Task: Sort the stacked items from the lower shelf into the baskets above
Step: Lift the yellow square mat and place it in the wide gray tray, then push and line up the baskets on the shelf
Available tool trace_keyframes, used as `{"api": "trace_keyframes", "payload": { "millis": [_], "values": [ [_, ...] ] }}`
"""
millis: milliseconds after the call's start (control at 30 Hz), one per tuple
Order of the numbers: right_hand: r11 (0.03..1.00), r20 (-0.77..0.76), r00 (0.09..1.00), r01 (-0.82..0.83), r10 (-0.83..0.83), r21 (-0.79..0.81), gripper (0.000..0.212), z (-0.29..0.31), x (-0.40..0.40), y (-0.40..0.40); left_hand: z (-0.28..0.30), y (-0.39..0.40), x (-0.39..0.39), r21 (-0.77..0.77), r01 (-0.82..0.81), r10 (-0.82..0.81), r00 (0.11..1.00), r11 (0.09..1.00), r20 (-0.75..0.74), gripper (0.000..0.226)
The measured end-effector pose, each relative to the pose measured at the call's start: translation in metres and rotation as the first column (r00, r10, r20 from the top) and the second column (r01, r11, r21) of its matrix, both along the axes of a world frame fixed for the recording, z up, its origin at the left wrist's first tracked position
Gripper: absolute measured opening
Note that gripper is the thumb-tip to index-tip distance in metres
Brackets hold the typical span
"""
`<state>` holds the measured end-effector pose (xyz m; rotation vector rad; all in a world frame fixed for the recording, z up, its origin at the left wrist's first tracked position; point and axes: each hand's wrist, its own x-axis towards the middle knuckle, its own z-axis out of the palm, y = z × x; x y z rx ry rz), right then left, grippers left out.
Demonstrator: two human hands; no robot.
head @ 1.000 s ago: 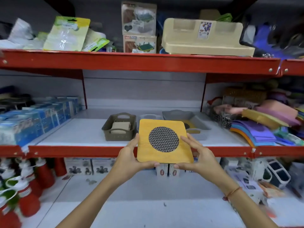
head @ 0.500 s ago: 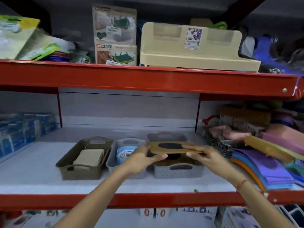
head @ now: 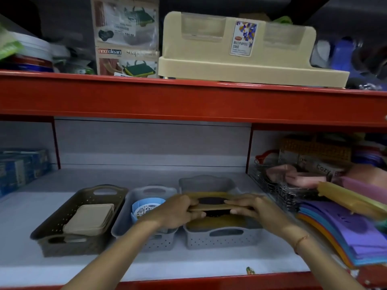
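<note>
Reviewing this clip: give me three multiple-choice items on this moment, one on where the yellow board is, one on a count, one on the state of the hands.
1. Where is the yellow board?
A. Over the right grey basket
B. In the brown basket
C. On the top shelf

2. How many baskets stand side by side on the shelf in front of the person?
A. Two
B. Three
C. Five

3. What are the hands doing?
A. Both hanging free
B. Only the left hand holds the board
C. Both grip the board

Answers: 1 A, the board sits level just above that basket; 2 B, one brown and two grey; 3 C, the left hand and right hand each clasp an edge.
</note>
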<state>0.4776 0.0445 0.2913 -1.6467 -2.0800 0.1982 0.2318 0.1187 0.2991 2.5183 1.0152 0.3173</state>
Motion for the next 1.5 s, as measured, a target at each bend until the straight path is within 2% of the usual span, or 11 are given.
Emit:
{"api": "trace_keyframes", "payload": {
  "millis": [267, 533, 700, 800, 867, 967, 1033, 1100, 1167, 1233, 1500],
  "values": [
    [0.998, 0.288, 0.957, -0.013, 0.028, -0.056, 0.041, -0.001, -0.001, 0.023, 0.0, 0.01, 0.019, 0.184, 0.046, 0.015, 0.947, 0.982, -0.32, 0.031],
    [0.994, 0.322, 0.946, -0.01, 0.044, -0.107, 0.035, -0.003, -0.005, 0.03, 0.003, 0.005, 0.034, 0.284, 0.07, 0.079, 0.872, 0.956, -0.483, 0.024],
    [0.991, 0.351, 0.935, 0.0, 0.047, -0.134, 0.035, -0.002, -0.006, 0.03, 0.003, 0.006, 0.032, 0.233, 0.037, 0.07, 0.899, 0.972, -0.432, 0.025],
    [0.99, 0.353, 0.935, 0.023, 0.027, -0.136, 0.036, -0.001, -0.011, 0.029, 0.003, 0.007, 0.018, 0.041, -0.031, 0.038, 0.983, 0.999, -0.182, 0.037],
    [0.996, 0.247, 0.969, 0.047, -0.027, -0.075, 0.038, 0.001, -0.023, 0.029, 0.011, 0.004, 0.0, -0.071, -0.074, 0.078, 0.995, 0.995, 0.058, 0.049],
    [0.996, -0.222, 0.971, 0.089, -0.094, -0.03, 0.037, 0.012, -0.054, 0.029, 0.028, 0.004, -0.032, -0.229, -0.214, 0.279, 0.909, 0.95, 0.31, 0.064],
    [0.997, -0.615, 0.786, 0.016, -0.061, -0.077, 0.026, 0.025, -0.083, 0.03, 0.038, 0.014, -0.057, -0.399, -0.295, 0.451, 0.804, 0.868, 0.387, 0.071],
    [0.982, -0.831, 0.552, -0.107, -0.07, -0.154, 0.022, 0.036, -0.111, 0.031, 0.046, 0.019, -0.077, -0.609, -0.277, 0.583, 0.715, 0.743, 0.386, 0.076],
    [0.958, -0.896, 0.421, -0.17, -0.141, -0.231, 0.023, 0.042, -0.137, 0.037, 0.051, 0.017, -0.09, -0.739, -0.186, 0.631, 0.675, 0.647, 0.382, 0.08],
    [0.925, -0.891, 0.391, -0.195, -0.232, -0.326, 0.024, 0.042, -0.161, 0.048, 0.05, 0.016, -0.098, -0.788, -0.144, 0.639, 0.679, 0.599, 0.362, 0.078],
    [0.834, -0.796, 0.431, -0.154, -0.426, -0.53, 0.024, 0.032, -0.2, 0.066, 0.051, 0.022, -0.094, -0.819, -0.184, 0.642, 0.719, 0.544, 0.265, 0.076]
  ]
}}
